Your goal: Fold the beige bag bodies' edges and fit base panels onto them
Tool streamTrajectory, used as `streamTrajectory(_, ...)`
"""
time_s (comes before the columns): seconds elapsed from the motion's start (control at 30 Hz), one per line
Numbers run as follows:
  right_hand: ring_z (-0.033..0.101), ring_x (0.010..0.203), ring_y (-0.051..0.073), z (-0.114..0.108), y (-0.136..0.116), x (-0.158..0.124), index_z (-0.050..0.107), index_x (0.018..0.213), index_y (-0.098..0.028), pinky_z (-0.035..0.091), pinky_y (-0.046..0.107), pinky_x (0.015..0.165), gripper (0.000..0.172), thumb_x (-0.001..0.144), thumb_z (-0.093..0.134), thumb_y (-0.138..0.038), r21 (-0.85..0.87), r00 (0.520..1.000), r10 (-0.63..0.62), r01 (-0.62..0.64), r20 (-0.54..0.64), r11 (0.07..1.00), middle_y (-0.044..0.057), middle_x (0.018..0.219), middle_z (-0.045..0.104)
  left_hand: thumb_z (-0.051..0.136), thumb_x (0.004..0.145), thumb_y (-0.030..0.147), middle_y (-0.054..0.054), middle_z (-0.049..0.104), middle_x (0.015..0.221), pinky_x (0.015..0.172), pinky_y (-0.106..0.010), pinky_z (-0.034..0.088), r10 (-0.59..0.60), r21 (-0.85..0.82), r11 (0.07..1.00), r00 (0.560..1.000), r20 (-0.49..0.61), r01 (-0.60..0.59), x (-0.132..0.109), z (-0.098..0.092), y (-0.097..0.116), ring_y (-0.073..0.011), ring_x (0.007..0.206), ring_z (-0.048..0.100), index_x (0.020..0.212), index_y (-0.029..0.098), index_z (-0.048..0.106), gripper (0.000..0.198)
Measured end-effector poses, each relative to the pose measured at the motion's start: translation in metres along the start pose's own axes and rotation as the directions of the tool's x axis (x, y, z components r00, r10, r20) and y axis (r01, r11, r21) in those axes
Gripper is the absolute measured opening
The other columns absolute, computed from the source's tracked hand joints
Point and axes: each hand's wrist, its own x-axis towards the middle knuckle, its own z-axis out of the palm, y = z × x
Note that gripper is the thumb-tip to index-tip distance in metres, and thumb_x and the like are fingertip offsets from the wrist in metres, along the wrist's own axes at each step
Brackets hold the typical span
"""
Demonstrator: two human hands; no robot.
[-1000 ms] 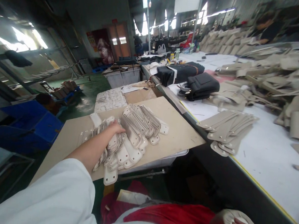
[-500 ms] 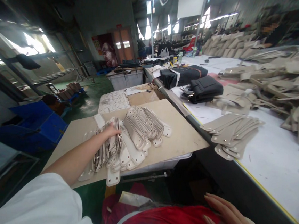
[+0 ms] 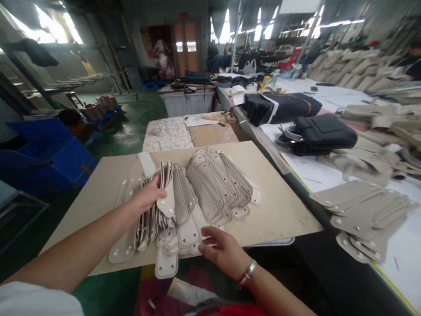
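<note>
A fanned pile of cream, tab-ended strap pieces (image 3: pixel 207 192) lies on a tan board (image 3: pixel 283 208). My left hand (image 3: pixel 150 195) is closed round a bunch of these pieces standing on edge at the pile's left side. My right hand (image 3: pixel 220 250), with a bracelet at the wrist, rests at the pile's near edge, fingers curled onto the lowest pieces. Whether it grips any I cannot tell. One piece (image 3: pixel 166 265) hangs over the board's front edge.
To the right runs a long white table (image 3: pixel 416 254) with a fan of beige strips (image 3: pixel 368 213), black bags (image 3: pixel 323 133) and heaps of beige parts. Blue crates (image 3: pixel 48 156) stand on the green floor at left. A person works at the far right.
My right hand came up from my lap to the near edge of the pile. My left hand has tilted a bunch of pieces up on edge. The view shifted left.
</note>
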Motion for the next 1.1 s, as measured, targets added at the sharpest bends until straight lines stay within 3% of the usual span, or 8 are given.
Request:
streamTrajectory(0.13,0.055,0.103,0.021,0.021,-0.007,0.056,0.054,0.112,-0.016,0.046,0.036,0.086,0.043,0.072,0.059,-0.032,0.202,0.996,0.034,-0.017,-0.078,0.979,0.011,0.109,0.059,0.053,0.055,0.011,-0.007,0.060,0.116,0.075,-0.031,0.053,-0.050,-0.370,0.928,0.999,0.023,0.054,-0.009,0.003,-0.005,-0.0236,0.096,0.061,0.128,0.018,0.036,0.075)
streamTrajectory(0.3,0.055,0.100,0.020,0.037,-0.015,0.103,0.059,0.104,-0.019,0.044,0.033,0.085,0.038,0.076,0.056,-0.044,0.177,0.985,0.120,-0.097,-0.120,0.979,0.007,0.103,0.062,0.057,0.058,0.014,-0.007,0.055,0.125,0.089,-0.034,0.048,-0.046,-0.492,0.869,0.999,0.016,0.048,-0.012,0.001,-0.011,-0.0253,0.110,0.054,0.127,0.019,0.040,0.070)
streamTrajectory(0.5,0.058,0.080,0.017,0.047,-0.043,0.125,0.060,0.095,-0.018,0.047,0.029,0.066,0.057,0.075,0.042,-0.068,0.315,0.966,0.225,-0.254,0.126,0.914,0.005,0.086,0.062,0.047,0.082,0.040,-0.003,0.047,0.134,0.101,-0.035,0.039,-0.085,-0.472,0.879,0.996,0.001,0.075,-0.026,0.011,-0.034,-0.0213,0.125,0.042,0.125,0.024,0.048,0.046)
streamTrajectory(0.67,0.056,0.067,0.014,0.050,-0.046,0.138,0.056,0.095,-0.018,0.046,0.027,0.060,0.036,0.070,0.061,-0.042,0.332,0.975,0.213,-0.223,0.066,0.917,0.002,0.079,0.061,0.043,0.085,0.046,-0.004,0.046,0.136,0.106,-0.036,0.033,-0.086,-0.635,0.758,0.988,0.128,0.148,-0.047,0.026,-0.042,-0.0187,0.127,0.038,0.130,0.028,0.043,0.048)
streamTrajectory(0.83,0.053,0.068,0.013,0.038,-0.048,0.121,0.054,0.102,-0.019,0.045,0.024,0.061,0.040,0.063,0.060,-0.015,0.010,0.981,0.034,-0.033,-0.193,0.999,0.000,0.079,0.061,0.036,0.089,0.043,-0.002,0.035,0.143,0.109,-0.037,0.028,0.054,-0.621,0.784,0.997,0.052,-0.010,-0.069,0.035,-0.028,-0.0186,0.132,0.030,0.133,0.029,0.038,0.046)
streamTrajectory(0.9,0.053,0.068,0.013,0.022,-0.057,0.106,0.053,0.104,-0.019,0.045,0.024,0.061,0.040,0.065,0.059,-0.015,0.081,0.977,-0.028,0.046,-0.212,0.996,0.000,0.081,0.061,0.035,0.091,0.039,-0.004,0.030,0.146,0.110,-0.039,0.024,0.208,-0.608,0.783,0.977,0.052,-0.134,-0.078,0.040,-0.014,-0.0204,0.134,0.026,0.136,0.026,0.035,0.047)
streamTrajectory(1.0,0.054,0.064,0.012,-0.010,-0.069,0.077,0.053,0.101,-0.018,0.047,0.024,0.056,0.037,0.066,0.063,-0.020,0.299,0.970,-0.007,0.082,-0.242,0.951,0.000,0.079,0.062,0.037,0.091,0.035,-0.006,0.030,0.146,0.110,-0.039,0.025,0.434,-0.618,0.741,0.890,0.140,-0.264,-0.091,0.050,0.007,-0.0225,0.133,0.027,0.137,0.024,0.031,0.048)
streamTrajectory(1.1,0.058,0.064,0.014,-0.038,-0.068,0.030,0.053,0.102,-0.017,0.050,0.026,0.058,0.045,0.061,0.069,-0.021,0.499,0.956,0.039,0.118,-0.292,0.858,0.000,0.079,0.064,0.045,0.087,0.038,-0.006,0.032,0.145,0.106,-0.039,0.032,0.526,-0.657,0.690,0.833,0.169,-0.303,-0.105,0.060,0.021,-0.0262,0.131,0.031,0.135,0.025,0.036,0.050)
